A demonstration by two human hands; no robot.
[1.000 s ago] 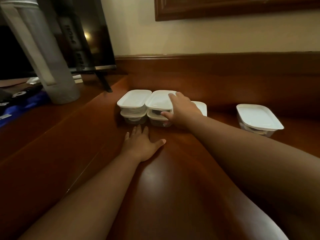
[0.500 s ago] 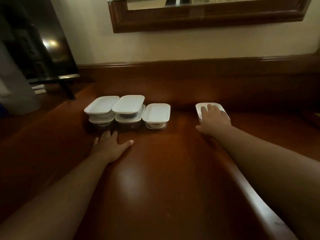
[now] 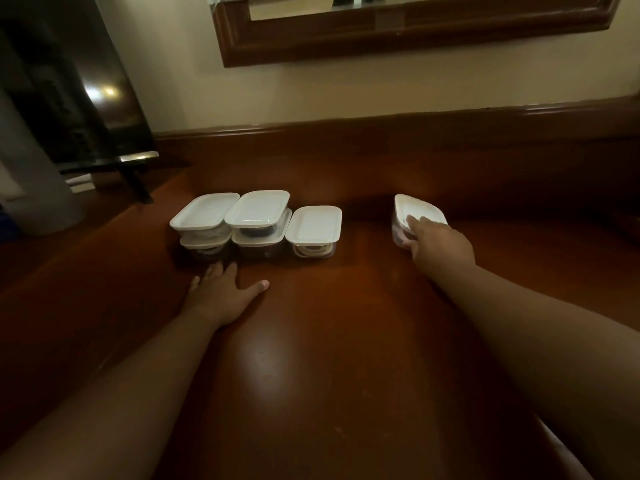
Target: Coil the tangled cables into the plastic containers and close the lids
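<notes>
— Fingers [image 3: 420, 224] of the right hand [image 3: 440, 245] lie curled over the near edge of a lone white-lidded container [image 3: 414, 211], thumb low against its clear side, so the person has hold of it; it looks tipped, its far end higher than the near one

— And the left hand [image 3: 225, 292]?

— It rests flat on the brown worktop [image 3: 329, 358], fingers spread and straight, thumb out to the right, gripping nothing. Its fingertips lie just in front of the stacked containers, perhaps touching the lower left one; the dim light hides that

— Where are those containers?

— To the left, well apart from the held one. Two stacks of two stand side by side: the left stack [image 3: 204, 225] and the middle stack [image 3: 259, 221], all lids on. Just beside them on the right sits a single closed container [image 3: 314, 230] with a pale coiled cable [image 3: 311, 251] showing through its wall. Dark coils show faintly in the stacked ones

— Beyond that?

— A dark screen [image 3: 79, 98] on a stand at far left, and a wood-framed mirror [image 3: 398, 32] on the cream wall behind
</notes>
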